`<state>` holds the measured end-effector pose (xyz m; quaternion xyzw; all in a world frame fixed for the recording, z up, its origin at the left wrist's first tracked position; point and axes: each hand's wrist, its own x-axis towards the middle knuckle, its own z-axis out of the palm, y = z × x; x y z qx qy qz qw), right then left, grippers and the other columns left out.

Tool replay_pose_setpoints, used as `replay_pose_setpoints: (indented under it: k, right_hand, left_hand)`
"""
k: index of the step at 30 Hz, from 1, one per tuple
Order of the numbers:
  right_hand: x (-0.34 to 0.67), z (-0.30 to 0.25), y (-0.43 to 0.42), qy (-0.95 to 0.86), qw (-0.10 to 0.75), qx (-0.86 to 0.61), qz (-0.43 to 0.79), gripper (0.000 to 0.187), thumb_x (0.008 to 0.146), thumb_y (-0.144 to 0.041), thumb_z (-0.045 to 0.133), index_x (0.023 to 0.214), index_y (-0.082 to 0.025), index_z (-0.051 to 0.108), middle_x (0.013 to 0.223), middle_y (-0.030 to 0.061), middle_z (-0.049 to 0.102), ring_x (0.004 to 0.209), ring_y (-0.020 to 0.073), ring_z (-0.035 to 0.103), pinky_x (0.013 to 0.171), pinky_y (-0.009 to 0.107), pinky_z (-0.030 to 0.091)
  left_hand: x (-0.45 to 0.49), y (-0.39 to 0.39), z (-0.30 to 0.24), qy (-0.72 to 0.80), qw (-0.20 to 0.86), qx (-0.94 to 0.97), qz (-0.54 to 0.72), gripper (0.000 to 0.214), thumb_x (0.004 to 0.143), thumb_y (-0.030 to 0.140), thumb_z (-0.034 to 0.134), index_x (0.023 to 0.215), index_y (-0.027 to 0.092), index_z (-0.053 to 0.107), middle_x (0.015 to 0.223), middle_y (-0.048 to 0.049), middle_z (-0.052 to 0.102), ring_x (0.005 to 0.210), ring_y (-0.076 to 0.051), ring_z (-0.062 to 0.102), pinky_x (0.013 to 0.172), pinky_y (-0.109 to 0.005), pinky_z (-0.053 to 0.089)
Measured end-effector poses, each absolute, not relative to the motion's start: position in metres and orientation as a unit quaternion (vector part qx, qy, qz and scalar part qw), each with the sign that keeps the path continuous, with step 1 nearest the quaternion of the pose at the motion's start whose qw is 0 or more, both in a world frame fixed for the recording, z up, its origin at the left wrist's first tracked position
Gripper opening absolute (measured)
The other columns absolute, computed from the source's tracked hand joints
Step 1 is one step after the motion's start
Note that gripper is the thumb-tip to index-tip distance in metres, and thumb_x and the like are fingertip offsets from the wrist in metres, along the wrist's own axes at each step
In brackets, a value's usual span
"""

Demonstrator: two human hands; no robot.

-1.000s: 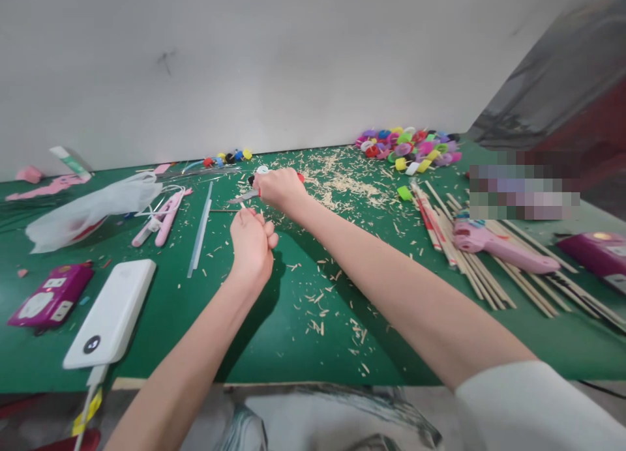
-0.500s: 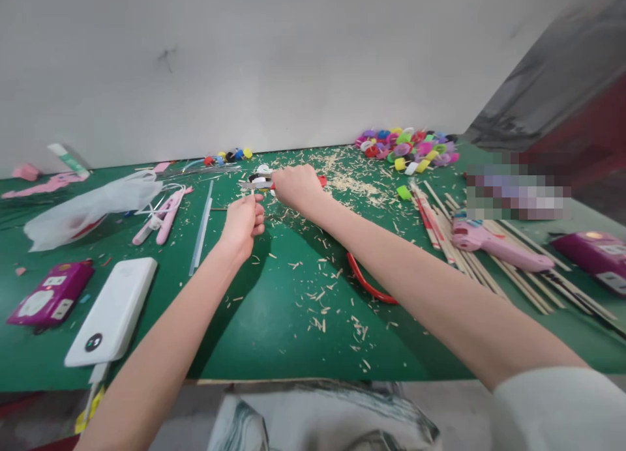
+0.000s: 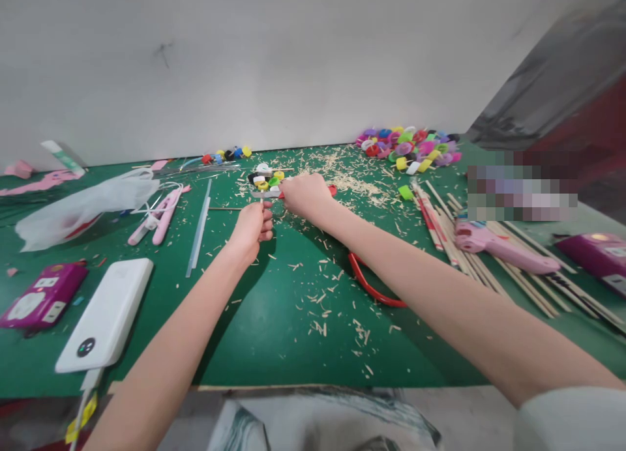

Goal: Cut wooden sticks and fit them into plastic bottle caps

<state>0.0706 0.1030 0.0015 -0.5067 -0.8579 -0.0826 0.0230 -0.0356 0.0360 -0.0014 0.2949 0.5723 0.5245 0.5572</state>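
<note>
Head view: the left hand point(image 3: 252, 226) is closed, pinching a thin stick point(image 3: 261, 203) upright between its fingertips. The right hand point(image 3: 306, 193) is clenched round a red-handled cutter point(image 3: 268, 193), whose metal tip touches the top of the stick. Both hands sit near the middle of the desk's far edge. A second ago the left hand was lower and nearer the front edge; it has since risen to meet the cutter. The right forearm has swung aside and uncovered a red curved loop point(image 3: 372, 288) lying on the desk point(image 3: 274, 347). A small heap of coloured rings point(image 3: 264, 177), hidden behind the right hand before, now shows just beyond the cutter.

The desk is green and strewn with wood shavings point(image 3: 342, 184). At the left side lie a white power bank point(image 3: 105, 314), a magenta power strip point(image 3: 39, 298) and a plastic bag point(image 3: 83, 206). At the right lie bamboo sticks point(image 3: 469, 255) under a pink glue gun point(image 3: 489, 242). A pile of coloured clips point(image 3: 408, 145) sits at the far edge, against a plain white wall point(image 3: 244, 60).
</note>
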Motion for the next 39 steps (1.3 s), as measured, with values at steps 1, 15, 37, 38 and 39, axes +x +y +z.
replay_pose_setpoints:
  k: [1,15,37,38,39]
  right_hand:
    - [0.072,0.002,0.102,-0.857,0.023,-0.507,-0.086,0.032,0.085,-0.017,0.041,0.104,-0.016,0.068,0.099,0.0151,0.070,0.090,0.0236,0.065,0.070,0.030,0.039]
    - [0.060,0.002,0.116,-0.823,0.081,-0.558,-0.072,0.038,0.093,-0.014,0.031,0.109,-0.012,0.066,0.096,0.0161,0.071,0.092,0.0246,0.066,0.071,0.031,0.043]
    - [0.119,0.017,0.052,-0.812,0.063,-0.578,-0.049,0.035,0.089,-0.029,0.037,0.100,-0.021,0.070,0.085,0.0106,0.070,0.078,0.0216,0.064,0.061,0.028,0.037]
    - [0.118,0.016,0.051,-0.818,0.058,-0.570,-0.051,0.033,0.087,-0.027,0.039,0.101,-0.022,0.069,0.085,0.0097,0.071,0.078,0.0210,0.064,0.060,0.027,0.036]
    - [0.118,0.014,0.050,-0.822,0.055,-0.564,-0.052,0.032,0.086,-0.025,0.041,0.101,-0.022,0.069,0.085,0.0088,0.071,0.078,0.0204,0.064,0.059,0.027,0.034]
  left_hand:
    - [-0.035,0.035,-0.001,0.580,0.551,0.298,0.520,0.016,0.089,0.013,0.034,0.077,0.017,0.044,0.048,0.0107,0.027,0.031,-0.002,0.020,0.032,-0.013,0.012]
    - [0.003,0.011,0.013,0.545,0.546,0.221,0.596,0.028,0.098,0.023,0.028,0.069,0.020,0.030,0.045,0.0111,0.017,0.031,-0.002,0.014,0.034,-0.014,0.008]
    - [0.016,-0.016,0.005,0.528,0.522,0.354,0.569,0.020,0.092,0.028,0.043,0.075,0.019,0.040,0.056,0.0078,0.032,0.038,-0.002,0.026,0.035,-0.017,0.016]
    - [0.016,-0.016,0.005,0.528,0.523,0.354,0.567,0.020,0.092,0.028,0.043,0.074,0.019,0.041,0.056,0.0076,0.032,0.039,-0.002,0.026,0.036,-0.017,0.016]
    - [0.015,-0.016,0.004,0.530,0.523,0.354,0.566,0.019,0.092,0.027,0.042,0.075,0.019,0.042,0.056,0.0074,0.032,0.039,-0.002,0.026,0.036,-0.018,0.016]
